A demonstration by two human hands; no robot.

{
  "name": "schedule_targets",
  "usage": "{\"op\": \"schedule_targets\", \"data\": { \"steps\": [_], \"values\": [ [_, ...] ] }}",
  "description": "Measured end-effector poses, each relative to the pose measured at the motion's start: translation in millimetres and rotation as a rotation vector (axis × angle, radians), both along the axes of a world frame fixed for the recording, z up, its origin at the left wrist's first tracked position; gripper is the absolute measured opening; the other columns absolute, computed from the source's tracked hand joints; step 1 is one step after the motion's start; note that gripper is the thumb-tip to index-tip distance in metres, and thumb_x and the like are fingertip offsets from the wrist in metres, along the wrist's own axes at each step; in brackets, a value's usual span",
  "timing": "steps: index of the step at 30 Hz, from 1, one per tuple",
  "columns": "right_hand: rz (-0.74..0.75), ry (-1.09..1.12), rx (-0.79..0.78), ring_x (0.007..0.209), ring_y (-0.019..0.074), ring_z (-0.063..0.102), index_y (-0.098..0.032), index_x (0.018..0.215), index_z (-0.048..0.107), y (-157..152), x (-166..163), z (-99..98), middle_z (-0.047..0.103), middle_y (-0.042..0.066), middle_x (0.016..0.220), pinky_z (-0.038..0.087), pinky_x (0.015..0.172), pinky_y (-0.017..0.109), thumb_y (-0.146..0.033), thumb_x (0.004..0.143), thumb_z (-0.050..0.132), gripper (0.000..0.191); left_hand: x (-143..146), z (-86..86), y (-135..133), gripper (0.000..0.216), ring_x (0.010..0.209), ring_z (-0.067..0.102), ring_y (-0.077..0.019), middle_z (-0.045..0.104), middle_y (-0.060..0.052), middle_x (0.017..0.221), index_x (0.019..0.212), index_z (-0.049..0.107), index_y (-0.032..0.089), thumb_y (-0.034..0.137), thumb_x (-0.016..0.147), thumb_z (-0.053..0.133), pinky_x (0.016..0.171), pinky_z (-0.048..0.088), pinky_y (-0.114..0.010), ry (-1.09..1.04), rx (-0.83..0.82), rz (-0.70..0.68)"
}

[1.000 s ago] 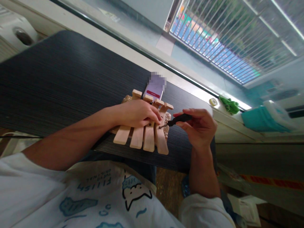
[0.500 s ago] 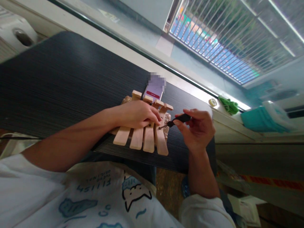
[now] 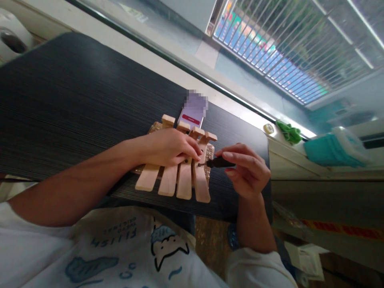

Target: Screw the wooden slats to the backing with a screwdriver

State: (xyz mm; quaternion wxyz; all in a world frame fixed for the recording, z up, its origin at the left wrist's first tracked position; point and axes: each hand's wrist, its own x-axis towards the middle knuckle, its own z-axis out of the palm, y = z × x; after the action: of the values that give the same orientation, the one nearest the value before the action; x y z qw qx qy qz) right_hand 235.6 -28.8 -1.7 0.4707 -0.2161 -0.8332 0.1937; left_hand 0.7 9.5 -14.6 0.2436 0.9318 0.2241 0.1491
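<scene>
My right hand (image 3: pixel 247 170) is closed round the black handle of a screwdriver (image 3: pixel 220 161), held nearly level. Its thin shaft points left, with the tip at the face of the rightmost wooden slat (image 3: pixel 202 186). My left hand (image 3: pixel 172 146) lies across several pale wooden slats with T-shaped upper ends, its fingers bent down on the rightmost one beside the screwdriver tip. Dark holes or screw heads show on the slats near my fingertips. Under the slats is bubble wrap (image 3: pixel 211 151). My palm hides the middle of the left slats.
A phone (image 3: pixel 192 114) with a lit screen lies just behind the slats on the dark table (image 3: pixel 75 92). On the sill to the right are a roll of tape (image 3: pixel 268 128), a green cloth (image 3: pixel 288 133) and a teal bin (image 3: pixel 324 150). A barred window is beyond.
The screwdriver has gone from slanting to nearly level as my right hand dropped slightly and its fingers shifted on the handle. My left hand stays on the slats.
</scene>
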Motion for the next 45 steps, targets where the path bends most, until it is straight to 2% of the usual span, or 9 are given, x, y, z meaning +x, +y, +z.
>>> {"op": "schedule_targets", "data": {
  "steps": [3, 5, 12, 16, 24, 34, 38, 45],
  "values": [
    [0.055, -0.013, -0.119, 0.107, 0.0194, 0.072, -0.033, 0.129, 0.063, -4, 2, 5.0, 0.073, 0.004, 0.122, 0.065, 0.079, 0.035, -0.018, 0.088, 0.063, 0.043, -1, 0.3, 0, 0.040, 0.105, 0.070, -0.0162, 0.073, -0.001, 0.121, 0.112, 0.076, 0.024, 0.003, 0.084, 0.058, 0.097, 0.051, -0.025, 0.003, -0.001, 0.003],
    [0.074, 0.007, -0.203, 0.115, 0.0197, 0.070, -0.034, 0.130, 0.061, -7, 2, 4.7, 0.072, 0.003, 0.127, 0.065, 0.085, 0.037, -0.014, 0.088, 0.061, 0.047, -1, 0.4, -1, 0.040, 0.105, 0.070, -0.0164, 0.074, -0.002, 0.121, 0.112, 0.076, 0.023, 0.003, 0.083, 0.058, 0.097, 0.051, -0.025, 0.003, 0.006, 0.004],
    [0.114, 0.104, -0.291, 0.092, 0.0160, 0.077, -0.031, 0.123, 0.066, -6, 2, 2.0, 0.081, 0.001, 0.104, 0.066, 0.080, 0.032, -0.015, 0.086, 0.068, 0.040, -1, -0.2, -1, 0.038, 0.103, 0.071, -0.0159, 0.074, -0.002, 0.120, 0.108, 0.077, 0.022, 0.002, 0.083, 0.056, 0.097, 0.051, -0.024, -0.014, -0.001, -0.012],
    [0.107, 0.161, -0.322, 0.088, 0.0134, 0.076, -0.028, 0.119, 0.069, -5, 1, 2.1, 0.081, 0.001, 0.102, 0.064, 0.075, 0.026, -0.014, 0.084, 0.071, 0.038, -1, -0.1, -1, 0.039, 0.102, 0.071, -0.0160, 0.074, -0.001, 0.120, 0.107, 0.078, 0.022, 0.001, 0.082, 0.055, 0.096, 0.051, -0.025, -0.018, -0.009, -0.006],
    [0.024, 0.169, -0.258, 0.063, 0.0128, 0.069, -0.034, 0.116, 0.071, -1, 7, -4.8, 0.080, -0.001, 0.092, 0.056, 0.051, 0.027, -0.020, 0.076, 0.080, 0.043, -1, -1.3, -1, 0.038, 0.103, 0.070, -0.0160, 0.074, -0.001, 0.120, 0.108, 0.077, 0.023, 0.004, 0.084, 0.055, 0.096, 0.051, -0.025, -0.030, -0.034, 0.001],
    [-0.044, 0.264, -0.252, 0.066, 0.0111, 0.068, -0.032, 0.110, 0.071, -1, -2, -5.5, 0.077, -0.002, 0.087, 0.050, 0.048, 0.024, -0.018, 0.072, 0.084, 0.042, -1, -1.7, 0, 0.042, 0.107, 0.069, -0.0160, 0.072, 0.000, 0.123, 0.113, 0.076, 0.024, 0.004, 0.084, 0.053, 0.098, 0.049, -0.026, -0.016, -0.048, -0.002],
    [-0.066, 0.282, -0.210, 0.067, 0.0100, 0.067, -0.032, 0.108, 0.070, -1, -7, -4.9, 0.071, -0.004, 0.083, 0.053, 0.050, 0.022, -0.019, 0.072, 0.084, 0.041, -2, -2.5, 0, 0.041, 0.106, 0.070, -0.0166, 0.073, 0.000, 0.122, 0.112, 0.076, 0.024, 0.005, 0.084, 0.052, 0.097, 0.050, -0.026, -0.016, -0.039, 0.003],
    [-0.196, 0.237, -0.113, 0.053, 0.0083, 0.046, -0.030, 0.104, 0.067, -2, -11, -5.1, 0.059, -0.006, 0.075, 0.040, 0.041, 0.024, -0.021, 0.074, 0.082, 0.035, -1, -3.9, 0, 0.039, 0.101, 0.071, -0.0169, 0.074, -0.002, 0.120, 0.109, 0.077, 0.022, 0.005, 0.083, 0.053, 0.095, 0.052, -0.027, -0.035, -0.007, 0.001]
  ]
}}
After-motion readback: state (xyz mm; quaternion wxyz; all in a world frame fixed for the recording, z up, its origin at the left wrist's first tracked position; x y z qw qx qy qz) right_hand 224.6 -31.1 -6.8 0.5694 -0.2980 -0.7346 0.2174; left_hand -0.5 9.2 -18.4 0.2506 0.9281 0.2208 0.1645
